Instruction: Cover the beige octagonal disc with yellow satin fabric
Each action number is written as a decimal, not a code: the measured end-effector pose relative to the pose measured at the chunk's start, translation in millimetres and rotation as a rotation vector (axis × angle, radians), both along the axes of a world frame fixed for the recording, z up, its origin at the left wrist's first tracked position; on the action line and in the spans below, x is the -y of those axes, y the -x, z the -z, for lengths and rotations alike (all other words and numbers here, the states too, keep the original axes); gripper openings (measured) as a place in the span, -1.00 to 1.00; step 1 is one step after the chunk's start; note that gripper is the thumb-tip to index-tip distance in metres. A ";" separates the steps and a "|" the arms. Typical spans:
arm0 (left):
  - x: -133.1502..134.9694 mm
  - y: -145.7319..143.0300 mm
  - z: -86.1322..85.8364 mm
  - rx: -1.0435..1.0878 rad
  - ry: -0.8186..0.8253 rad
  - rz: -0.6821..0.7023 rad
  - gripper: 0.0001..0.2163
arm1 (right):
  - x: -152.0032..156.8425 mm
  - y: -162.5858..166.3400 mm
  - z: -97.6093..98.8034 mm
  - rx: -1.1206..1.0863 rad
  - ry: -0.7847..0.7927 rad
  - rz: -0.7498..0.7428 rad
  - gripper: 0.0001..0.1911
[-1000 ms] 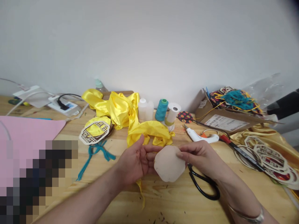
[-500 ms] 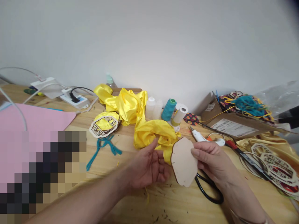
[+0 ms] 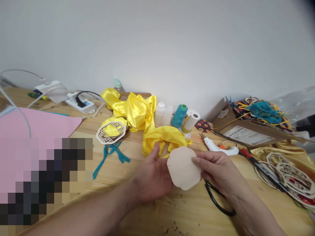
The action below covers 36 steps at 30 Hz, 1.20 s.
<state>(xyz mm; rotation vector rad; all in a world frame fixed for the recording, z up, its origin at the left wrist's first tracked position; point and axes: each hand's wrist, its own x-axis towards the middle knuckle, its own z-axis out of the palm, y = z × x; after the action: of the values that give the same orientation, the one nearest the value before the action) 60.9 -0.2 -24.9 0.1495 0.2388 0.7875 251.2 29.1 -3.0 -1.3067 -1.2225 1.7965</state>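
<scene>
A thin, pale wooden piece with a scalloped edge (image 3: 183, 170) is pinched at its right side by my right hand (image 3: 218, 168), thumb in front and fingers behind. Its plain flat face is turned toward me. My left hand (image 3: 155, 178) is open, thumb raised, with the palm beside the piece's left edge; its fingertips are hidden behind the wood, so whether they touch it I cannot tell. Yellow satin fabric (image 3: 166, 137) lies crumpled just behind both hands. Under my right hand, black scissor-like handles (image 3: 218, 201) rest on the table, partly covered.
A white glue gun (image 3: 219, 147) and a black marker (image 3: 267, 172) lie at right, near fretwork wooden pieces (image 3: 294, 175). Behind stand a teal thread cone (image 3: 179, 115) and a cardboard box (image 3: 253, 134). Left are yellow-backed fretwork pieces (image 3: 112, 132), teal strips (image 3: 112, 155) and pink sheets (image 3: 41, 123).
My right hand has brought the wooden piece left toward my left palm and turned it to face me more squarely. My left hand's fingers have gone behind it.
</scene>
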 end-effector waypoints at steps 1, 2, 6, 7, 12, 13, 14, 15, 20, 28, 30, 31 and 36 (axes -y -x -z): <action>-1.0 0.6 0.7 -0.011 -0.009 -0.011 -0.23 | -1.3 -1.5 2.5 0.014 -0.012 -0.003 -0.69; -1.8 1.1 1.0 -0.025 -0.022 -0.021 -0.23 | -2.4 -2.8 4.3 0.027 -0.024 -0.002 -0.69; -2.7 1.7 -1.3 -0.091 -0.111 -0.043 -0.23 | -5.1 -4.1 5.8 0.063 -0.064 -0.002 -0.70; -2.7 1.5 -2.2 -0.108 -0.133 -0.046 -0.23 | -5.3 -3.7 5.4 0.062 -0.069 -0.003 -0.70; -2.1 1.0 -3.0 -0.156 -0.168 -0.041 -0.21 | -5.6 -3.3 5.8 0.053 -0.063 -0.013 -0.68; -2.0 1.4 -2.5 -0.162 -0.165 -0.042 -0.21 | -5.6 -3.6 6.5 0.060 -0.067 -0.014 -0.68; -1.9 1.8 -1.9 -0.166 -0.162 -0.043 -0.21 | -5.6 -3.9 7.3 0.067 -0.073 -0.013 -0.67; -1.9 2.3 -1.2 -0.167 -0.163 -0.046 -0.22 | -5.5 -4.1 8.1 0.070 -0.079 -0.011 -0.67; -2.4 2.8 0.3 -0.202 -0.189 -0.083 -0.33 | -5.8 -1.6 8.7 0.092 -0.094 -0.006 -0.67; 0.3 -2.0 3.3 -0.495 -0.277 -0.190 -0.63 | -6.9 3.3 0.7 0.095 -0.122 -0.041 -0.71; -0.4 -2.1 3.1 -0.527 -0.296 -0.209 -0.63 | -7.2 3.4 -0.8 0.084 -0.138 -0.055 -0.72; -0.9 -2.0 2.5 -0.542 -0.308 -0.215 -0.62 | -7.4 3.3 -1.4 0.079 -0.149 -0.060 -0.72; -0.6 0.5 0.3 -0.621 -0.357 -0.224 -0.59 | -7.4 1.2 -2.6 0.035 -0.182 -0.087 -0.71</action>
<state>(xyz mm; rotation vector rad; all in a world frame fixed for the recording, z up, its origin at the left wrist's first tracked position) 60.4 0.4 -25.2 0.7183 0.7107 0.9885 250.0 36.5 -0.4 -1.2030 -1.4457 1.6833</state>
